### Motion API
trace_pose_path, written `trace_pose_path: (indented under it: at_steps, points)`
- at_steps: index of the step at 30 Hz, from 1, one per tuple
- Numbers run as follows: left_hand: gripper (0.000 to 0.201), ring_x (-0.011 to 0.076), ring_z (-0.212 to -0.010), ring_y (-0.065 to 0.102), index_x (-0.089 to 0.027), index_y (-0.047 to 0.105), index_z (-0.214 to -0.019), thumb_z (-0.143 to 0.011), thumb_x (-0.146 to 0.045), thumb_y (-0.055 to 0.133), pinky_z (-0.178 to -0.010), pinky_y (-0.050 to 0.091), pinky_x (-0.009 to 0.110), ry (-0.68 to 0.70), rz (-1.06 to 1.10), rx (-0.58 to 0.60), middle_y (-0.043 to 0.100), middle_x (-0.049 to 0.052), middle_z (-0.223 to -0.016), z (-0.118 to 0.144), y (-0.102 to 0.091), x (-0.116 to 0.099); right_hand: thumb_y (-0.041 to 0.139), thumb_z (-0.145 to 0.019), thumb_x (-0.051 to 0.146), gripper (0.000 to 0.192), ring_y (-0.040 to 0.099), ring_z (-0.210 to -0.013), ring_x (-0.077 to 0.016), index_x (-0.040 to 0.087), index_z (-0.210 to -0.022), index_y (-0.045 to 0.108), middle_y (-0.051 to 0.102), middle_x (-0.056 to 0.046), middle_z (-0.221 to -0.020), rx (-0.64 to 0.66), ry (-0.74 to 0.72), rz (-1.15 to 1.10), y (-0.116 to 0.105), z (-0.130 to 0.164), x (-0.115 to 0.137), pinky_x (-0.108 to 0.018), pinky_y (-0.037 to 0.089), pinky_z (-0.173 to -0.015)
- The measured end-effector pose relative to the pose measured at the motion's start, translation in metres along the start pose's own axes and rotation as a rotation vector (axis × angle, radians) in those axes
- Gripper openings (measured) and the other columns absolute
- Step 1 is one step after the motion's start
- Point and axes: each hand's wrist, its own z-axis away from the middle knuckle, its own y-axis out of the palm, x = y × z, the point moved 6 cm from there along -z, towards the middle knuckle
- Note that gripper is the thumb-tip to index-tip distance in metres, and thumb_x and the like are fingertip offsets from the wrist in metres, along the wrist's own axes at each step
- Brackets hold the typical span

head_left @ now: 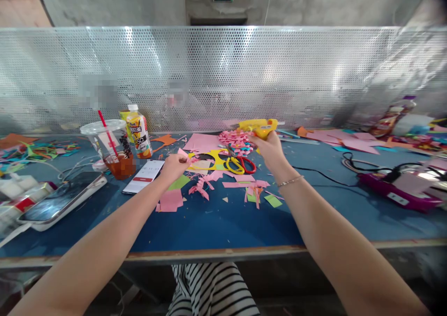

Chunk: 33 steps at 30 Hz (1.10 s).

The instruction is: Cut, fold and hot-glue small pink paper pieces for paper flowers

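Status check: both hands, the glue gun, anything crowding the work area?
Right hand gripping yellow glue gun, nozzle at pink paper curls. Left hand closed over pink scrap. Scissors, paper offcuts, phone close by.

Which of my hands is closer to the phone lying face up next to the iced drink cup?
Left. The left hand is just right of the phone; the right hand is farther right, holding the yellow glue gun.

Your hands have bare worktop (216, 223) just below them; paper scraps (209, 183) and scissors (237, 164) lie between them, a cup (108, 144) crowds the left.
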Motion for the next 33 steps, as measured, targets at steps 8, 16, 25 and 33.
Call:
trace_pose_path:
  at_steps: [8,16,25,33]
  points:
    - [0.011,0.0144,-0.056,0.048,-0.018,0.058,-0.054,-0.061,-0.025,0.055,-0.054,0.030,0.025,0.094,-0.053,0.002,0.056,0.002,-0.056,0.001,0.006,0.002,0.054,-0.066,0.018,0.022,0.038,-0.041,-0.0055,0.023,-0.068,0.033,0.039,0.009,-0.057,-0.621,0.256,-0.473,-0.059,-0.005,-0.009,-0.019,0.033,-0.039]
    - [0.010,0.0151,-0.061,0.052,-0.018,0.060,-0.063,-0.067,-0.026,0.055,-0.058,0.036,0.026,0.157,0.025,0.021,0.061,0.002,-0.064,0.005,0.007,-0.010,0.056,-0.065,0.020,0.023,0.039,-0.047,-0.0058,0.023,-0.071,0.034,0.042,0.006,-0.064,-0.505,0.254,-0.354,-0.048,-0.004,-0.009,-0.021,0.035,-0.045]
    - [0.019,0.0147,-0.070,0.059,-0.016,0.052,-0.078,-0.063,-0.024,0.062,-0.068,0.045,0.028,0.097,0.386,0.055,0.061,0.003,-0.075,0.002,0.011,-0.010,0.056,-0.066,0.032,0.035,0.054,-0.091,-0.0250,0.019,-0.098,0.048,0.058,-0.009,-0.092,0.000,-0.229,0.509,0.010,0.025,0.032,-0.041,0.043,-0.076]
    - [0.021,0.0150,-0.071,0.059,-0.014,0.060,-0.078,-0.062,-0.026,0.065,-0.070,0.045,0.030,-0.040,0.494,0.131,0.064,0.006,-0.074,0.015,0.013,-0.023,0.054,-0.067,0.033,0.038,0.054,-0.091,-0.0306,0.014,-0.099,0.048,0.057,-0.015,-0.093,0.138,-0.263,0.824,0.034,0.045,0.038,-0.044,0.043,-0.076]
